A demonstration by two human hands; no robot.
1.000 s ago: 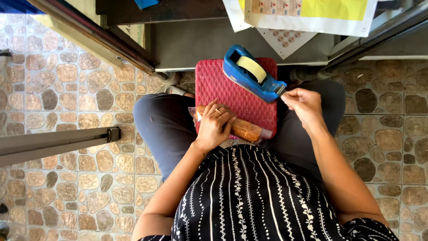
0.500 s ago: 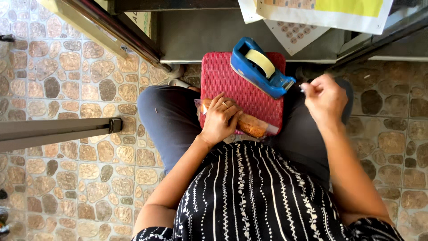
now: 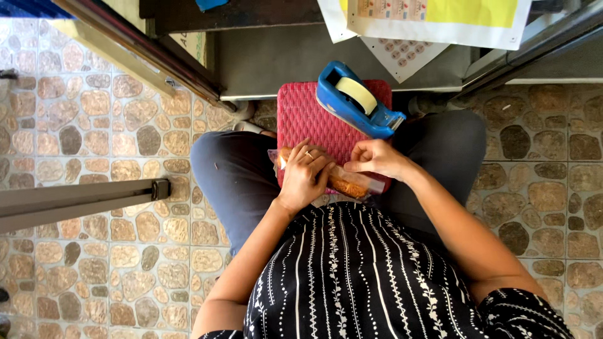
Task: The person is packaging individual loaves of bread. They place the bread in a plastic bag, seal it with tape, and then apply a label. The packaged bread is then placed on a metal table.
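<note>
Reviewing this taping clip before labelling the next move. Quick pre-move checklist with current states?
1. Packet held down: ok. The left hand lies flat on the clear packet of orange filling.
2. Right hand at the packet: ok, its fingertips are at the packet's upper edge.
3. Tape piece in the right hand: cannot tell, too small to make out.
4. Tape dispenser within reach: ok, it sits on the red board just above the hands.
5. Board steady: ok, it rests flat across the lap.
6. Packet end sealed: cannot tell, the hands cover it.
</note>
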